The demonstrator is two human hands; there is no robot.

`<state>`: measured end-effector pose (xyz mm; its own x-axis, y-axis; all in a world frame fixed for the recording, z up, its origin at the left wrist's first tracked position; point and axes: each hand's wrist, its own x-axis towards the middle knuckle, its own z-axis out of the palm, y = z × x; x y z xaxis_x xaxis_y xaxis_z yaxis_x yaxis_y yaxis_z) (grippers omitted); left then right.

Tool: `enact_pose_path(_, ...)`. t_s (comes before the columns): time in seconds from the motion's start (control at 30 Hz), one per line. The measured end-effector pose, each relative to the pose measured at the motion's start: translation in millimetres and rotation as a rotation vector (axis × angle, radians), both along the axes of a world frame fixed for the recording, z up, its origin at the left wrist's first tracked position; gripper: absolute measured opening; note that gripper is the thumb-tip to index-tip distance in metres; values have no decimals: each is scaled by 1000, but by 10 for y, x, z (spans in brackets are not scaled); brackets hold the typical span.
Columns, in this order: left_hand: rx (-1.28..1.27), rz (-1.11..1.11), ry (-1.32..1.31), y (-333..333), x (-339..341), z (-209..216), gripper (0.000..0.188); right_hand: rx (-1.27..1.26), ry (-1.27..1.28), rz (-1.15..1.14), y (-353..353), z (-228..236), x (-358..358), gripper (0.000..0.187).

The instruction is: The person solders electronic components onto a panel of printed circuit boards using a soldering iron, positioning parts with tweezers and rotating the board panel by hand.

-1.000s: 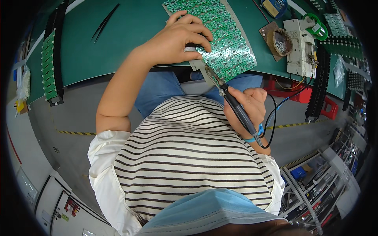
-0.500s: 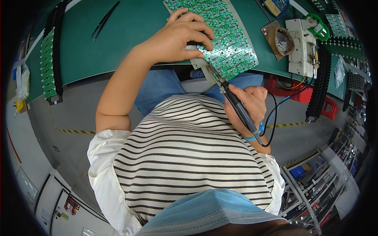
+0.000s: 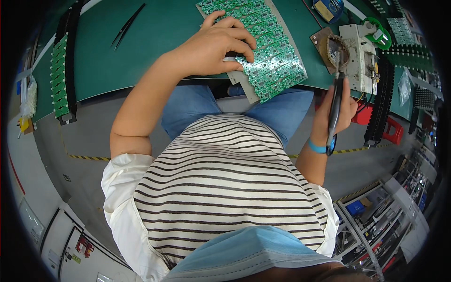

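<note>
My left hand [image 3: 218,44] lies splayed on the circuit-board panel [image 3: 273,61] at the bench [image 3: 159,33] edge while my right hand [image 3: 342,110] grips the soldering iron [image 3: 335,101] at the brown cup [image 3: 323,49], likely for tip cleaning, which calls for a light wipe.

Glossy circuit boards [image 3: 275,70], matt tabletop [image 3: 155,42]

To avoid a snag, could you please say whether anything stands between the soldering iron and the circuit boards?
Nothing visible does: the soldering iron, in the right hand, points at the brown bowl, right of the circuit boards; the left hand is on their left side.
</note>
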<state>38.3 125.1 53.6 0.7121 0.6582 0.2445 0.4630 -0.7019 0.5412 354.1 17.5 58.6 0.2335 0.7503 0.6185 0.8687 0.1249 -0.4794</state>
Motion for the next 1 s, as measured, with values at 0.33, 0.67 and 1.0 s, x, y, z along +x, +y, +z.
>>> enact_pose_path(0.33,74,-75,-18,249,-63,156,20,-84,-162,-73,178,-63,256,46)
enact_pose_path(0.67,22,-157,33,394,-139,55,16,-272,265,634,-171,352,-467,42)
enact_pose_path(1.0,-37,-99,14,332,-125,75,24,-296,171,694,-31,257,-609,43)
